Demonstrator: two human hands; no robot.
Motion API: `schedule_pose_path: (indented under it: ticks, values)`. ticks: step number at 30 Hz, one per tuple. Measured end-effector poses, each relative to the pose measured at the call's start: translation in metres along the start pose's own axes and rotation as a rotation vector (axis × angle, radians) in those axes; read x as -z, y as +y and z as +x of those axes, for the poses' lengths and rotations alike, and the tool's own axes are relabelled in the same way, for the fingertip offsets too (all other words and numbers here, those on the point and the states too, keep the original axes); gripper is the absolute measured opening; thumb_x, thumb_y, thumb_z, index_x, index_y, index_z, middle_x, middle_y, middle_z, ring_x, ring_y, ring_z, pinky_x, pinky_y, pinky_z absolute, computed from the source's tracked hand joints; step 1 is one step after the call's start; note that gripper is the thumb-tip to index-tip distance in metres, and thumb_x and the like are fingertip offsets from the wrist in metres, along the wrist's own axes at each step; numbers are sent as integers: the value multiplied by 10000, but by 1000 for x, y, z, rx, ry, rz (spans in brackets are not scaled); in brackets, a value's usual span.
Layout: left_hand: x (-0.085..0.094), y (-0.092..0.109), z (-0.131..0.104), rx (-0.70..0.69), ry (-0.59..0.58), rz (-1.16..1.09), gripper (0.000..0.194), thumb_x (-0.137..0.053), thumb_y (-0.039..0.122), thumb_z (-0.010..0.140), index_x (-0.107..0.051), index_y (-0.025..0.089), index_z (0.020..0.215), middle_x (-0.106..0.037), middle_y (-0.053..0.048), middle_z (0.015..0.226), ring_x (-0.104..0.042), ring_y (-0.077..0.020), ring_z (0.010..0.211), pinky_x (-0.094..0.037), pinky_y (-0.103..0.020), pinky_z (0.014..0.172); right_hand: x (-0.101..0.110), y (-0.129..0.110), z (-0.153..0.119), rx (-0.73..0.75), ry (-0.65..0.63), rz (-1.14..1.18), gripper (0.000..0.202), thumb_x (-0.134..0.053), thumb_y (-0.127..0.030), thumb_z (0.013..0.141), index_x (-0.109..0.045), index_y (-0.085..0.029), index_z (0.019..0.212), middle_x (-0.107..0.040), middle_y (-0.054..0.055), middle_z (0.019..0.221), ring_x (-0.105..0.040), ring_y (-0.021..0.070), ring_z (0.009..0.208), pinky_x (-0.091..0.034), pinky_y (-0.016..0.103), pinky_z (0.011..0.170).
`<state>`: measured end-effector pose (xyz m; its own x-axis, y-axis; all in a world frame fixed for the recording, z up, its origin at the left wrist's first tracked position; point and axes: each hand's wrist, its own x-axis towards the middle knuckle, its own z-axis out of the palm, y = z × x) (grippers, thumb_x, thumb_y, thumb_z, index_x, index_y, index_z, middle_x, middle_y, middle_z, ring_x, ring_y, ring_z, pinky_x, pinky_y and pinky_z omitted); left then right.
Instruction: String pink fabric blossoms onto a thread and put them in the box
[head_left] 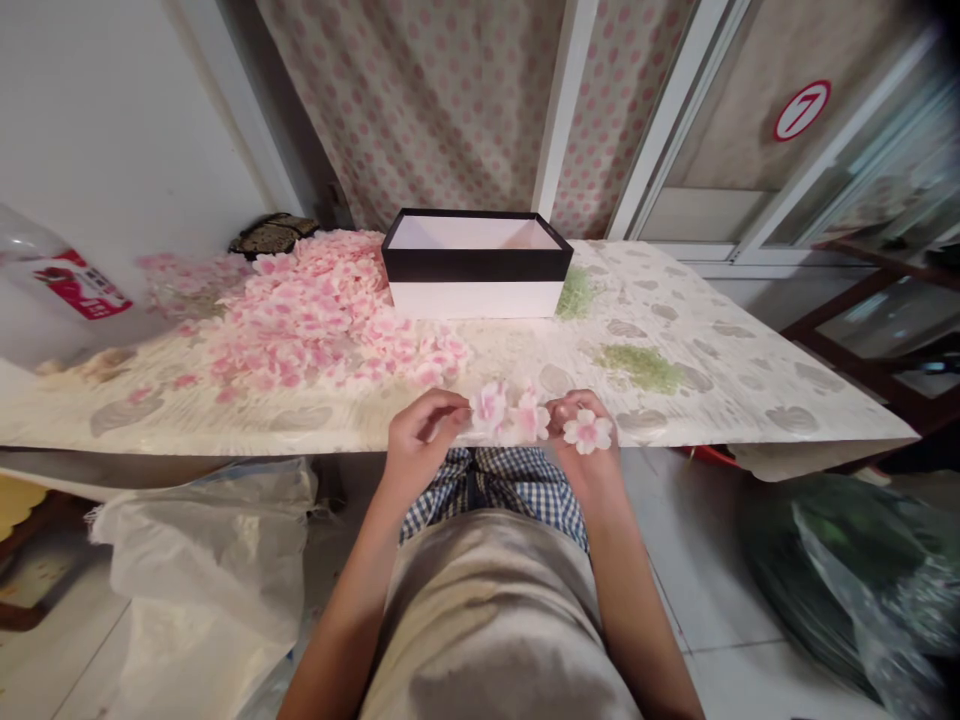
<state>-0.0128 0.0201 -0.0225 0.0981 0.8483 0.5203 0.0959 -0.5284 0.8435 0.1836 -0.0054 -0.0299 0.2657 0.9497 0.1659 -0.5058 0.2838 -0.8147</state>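
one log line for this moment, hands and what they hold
left hand: holds pink flower | right hand: holds pink flowers | where: table edge | behind: petal pile, box

Both hands sit right at the near edge of the tabletop (pixel 675 400), left hand (pixel 420 435) and right hand (pixel 589 440), with small pink flowers (pixel 510 415) pinched between them, so that gap is taken. Straight ahead there's a bare strip of tabletop up to the black and white box (pixel 476 265), which blocks the middle at the back. Left of that strip, the big heap of pink petals (pixel 315 315) covers most of the surface, with a plastic bottle (pixel 52 285) at the far left edge. On the right it's much more open: just two thin patches of green bits (pixel 641 365), flat and easy to pass over.
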Motion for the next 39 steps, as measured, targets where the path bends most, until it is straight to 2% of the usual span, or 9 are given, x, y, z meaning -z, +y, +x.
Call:
schedule_pose_path:
  ticks: [5,9,11,15,20,24,39]
  values:
    - [16,12,4,-61,-30,64,78,-651,175,807,-692,183,874,-678,-29,842,-641,-146,802,-509,-243,757,8,-18,-5,152,46,-188,115,-762,-189,691,-691,-234,770,-691,-17,697,-633,142,629,-514,284,611]
    - [13,13,3,-91,-53,76,78,-654,178,811,-687,180,882,-675,-30,835,-636,-144,793,-514,-250,756,6,-27,-12,245,0,-461,53,-719,-189,764,-705,-224,801,-701,-12,695,-659,142,610,-538,298,615]
    - [8,12,2,-99,-64,70,68,-646,186,821,-681,175,878,-676,-38,830,-638,-146,788,-524,-257,750,4,-29,-15,265,-23,-506,51,-712,-182,776,-705,-221,809,-710,-8,724,-675,144,638,-549,294,631]
    - [2,11,1,-104,-53,42,56,-636,203,836,-671,166,859,-677,-48,818,-646,-148,774,-538,-256,719,2,-27,-17,306,-95,-477,65,-694,-156,794,-708,-212,822,-727,4,771,-691,146,666,-567,292,650]
    - [4,11,2,-100,0,4,50,-647,197,834,-668,168,868,-676,-46,833,-652,-144,784,-546,-246,717,5,-23,-13,339,-147,-276,156,-669,-92,809,-693,-242,843,-746,-24,774,-698,128,678,-578,262,644]
    - [4,9,2,-105,6,-23,50,-648,168,833,-673,179,875,-680,-31,829,-654,-129,785,-544,-224,725,6,-21,-12,338,-171,-203,175,-661,-81,818,-689,-249,858,-752,-28,794,-701,120,692,-581,249,648]
    - [-3,6,-1,-142,-64,-54,84,-631,133,840,-684,177,888,-679,-46,833,-653,-135,786,-535,-230,703,-1,-14,-15,359,-123,-400,113,-677,-109,804,-667,-219,831,-739,1,802,-703,137,708,-585,270,666]
